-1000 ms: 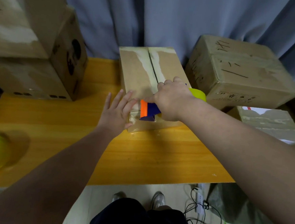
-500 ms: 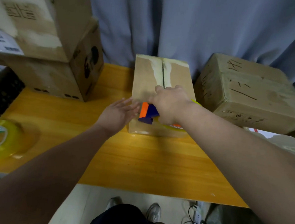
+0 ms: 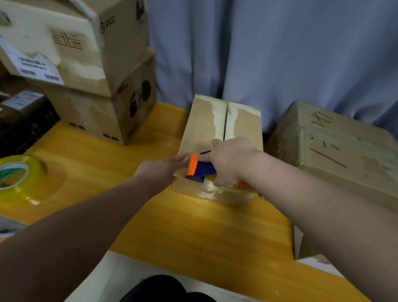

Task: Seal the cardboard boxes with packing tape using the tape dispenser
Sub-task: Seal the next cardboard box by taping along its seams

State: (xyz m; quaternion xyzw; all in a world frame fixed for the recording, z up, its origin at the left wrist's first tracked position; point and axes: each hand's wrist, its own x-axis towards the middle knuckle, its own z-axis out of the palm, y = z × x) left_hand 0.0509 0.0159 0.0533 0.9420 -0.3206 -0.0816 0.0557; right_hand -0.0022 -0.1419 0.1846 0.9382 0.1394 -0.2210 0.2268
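While right grip [image 3: 228, 162] clasps dispenser [image 3: 202, 168], box [image 3: 202, 125] beneath

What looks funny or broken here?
The top brown cardboard box in the left stack sits crooked, its surface torn in pale patches. The narrow brown cardboard box in the middle has pale peeled strips beside its centre seam.

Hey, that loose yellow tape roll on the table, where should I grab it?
Come from above: the tape roll lies flat on the table, core hole facing up. Probably hook fingers into the hole and pinch the ring wall nearest you.
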